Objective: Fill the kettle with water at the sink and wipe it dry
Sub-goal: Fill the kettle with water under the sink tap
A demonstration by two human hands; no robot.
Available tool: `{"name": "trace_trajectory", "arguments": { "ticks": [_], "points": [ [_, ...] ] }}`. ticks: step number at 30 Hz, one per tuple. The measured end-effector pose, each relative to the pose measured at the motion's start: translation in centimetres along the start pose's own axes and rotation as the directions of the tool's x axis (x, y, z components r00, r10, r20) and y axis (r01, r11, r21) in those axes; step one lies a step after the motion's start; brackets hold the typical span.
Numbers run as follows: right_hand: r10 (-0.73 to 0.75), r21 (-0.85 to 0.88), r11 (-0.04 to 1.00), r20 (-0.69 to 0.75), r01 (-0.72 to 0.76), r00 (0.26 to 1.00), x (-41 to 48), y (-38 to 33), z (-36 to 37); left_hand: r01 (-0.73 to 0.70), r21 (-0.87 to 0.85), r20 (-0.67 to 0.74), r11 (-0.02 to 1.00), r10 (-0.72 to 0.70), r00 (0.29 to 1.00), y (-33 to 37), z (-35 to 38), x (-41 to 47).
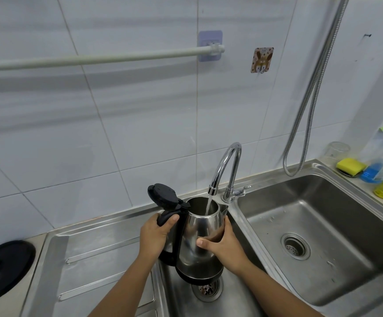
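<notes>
Stainless steel kettle (199, 243) with a black handle (166, 218) and black base, held upright over the left basin of the double sink (323, 236), just above that basin's drain strainer (206, 290). Its black hinged lid (164, 194) is flipped open, standing up on the handle side. Chrome gooseneck faucet (226, 170) sits right over the kettle's open mouth, and a thin stream of water (208, 203) runs from the spout straight down inside.

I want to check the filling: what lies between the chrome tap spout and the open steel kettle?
In the head view, only a stream of water runs from the chrome tap spout into the open steel kettle.
</notes>
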State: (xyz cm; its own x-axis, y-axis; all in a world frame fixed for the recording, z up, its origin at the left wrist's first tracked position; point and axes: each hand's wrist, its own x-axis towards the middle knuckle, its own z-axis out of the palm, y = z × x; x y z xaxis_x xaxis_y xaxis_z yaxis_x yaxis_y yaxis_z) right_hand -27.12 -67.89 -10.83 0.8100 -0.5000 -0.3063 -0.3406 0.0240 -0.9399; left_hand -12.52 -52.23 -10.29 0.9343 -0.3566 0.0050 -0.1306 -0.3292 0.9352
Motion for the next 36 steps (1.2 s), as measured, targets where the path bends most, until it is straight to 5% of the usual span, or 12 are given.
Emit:
{"name": "trace_trajectory", "arguments": {
  "ticks": [36],
  "points": [
    [-0.029, -0.021, 0.999, -0.002, 0.029, 1.000, 1.3, -0.3, -0.3, 0.004, 0.008, -0.014, 1.000, -0.004, 1.000, 0.2, 0.4, 1.2]
  ]
}}
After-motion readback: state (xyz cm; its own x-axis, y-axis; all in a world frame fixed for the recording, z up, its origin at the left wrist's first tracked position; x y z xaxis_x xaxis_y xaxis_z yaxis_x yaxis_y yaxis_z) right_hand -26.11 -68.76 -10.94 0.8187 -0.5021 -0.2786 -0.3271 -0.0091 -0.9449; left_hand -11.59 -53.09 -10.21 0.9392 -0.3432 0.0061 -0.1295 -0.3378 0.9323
